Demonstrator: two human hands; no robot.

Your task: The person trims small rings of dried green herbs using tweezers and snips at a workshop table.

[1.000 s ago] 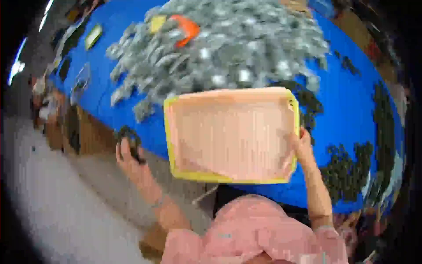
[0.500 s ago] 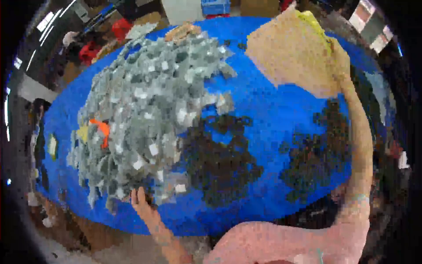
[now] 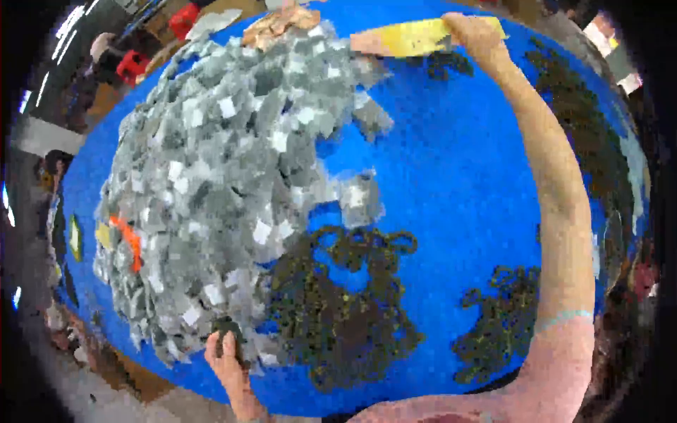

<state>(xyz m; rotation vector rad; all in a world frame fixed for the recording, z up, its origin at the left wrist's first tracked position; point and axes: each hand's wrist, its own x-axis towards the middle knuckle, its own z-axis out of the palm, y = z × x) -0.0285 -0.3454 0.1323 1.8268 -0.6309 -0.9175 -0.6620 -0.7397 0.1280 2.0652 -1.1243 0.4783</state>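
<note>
A large pile of small grey and whitish pieces [image 3: 233,162] covers the left half of a blue table [image 3: 451,183]. At the pile's near edge is my left hand [image 3: 226,356], its fingers closed at a dark piece too blurred to name. My right hand [image 3: 476,35] reaches to the far side and grips a flat yellow and tan thing [image 3: 409,39], seen nearly edge-on. Dark brown, loopy clusters [image 3: 345,310] lie right of the pile, with another dark cluster [image 3: 497,321] beside my right arm.
An orange strip [image 3: 128,243] and a small yellow piece [image 3: 104,235] lie on the pile's left side. Crumpled brown paper [image 3: 282,25] sits at its far edge. Red objects [image 3: 132,65] stand beyond the table at far left.
The yellow and tan thing has gone from a broad face to a thin edge-on shape, moving left and away with my right hand. The view has shifted.
</note>
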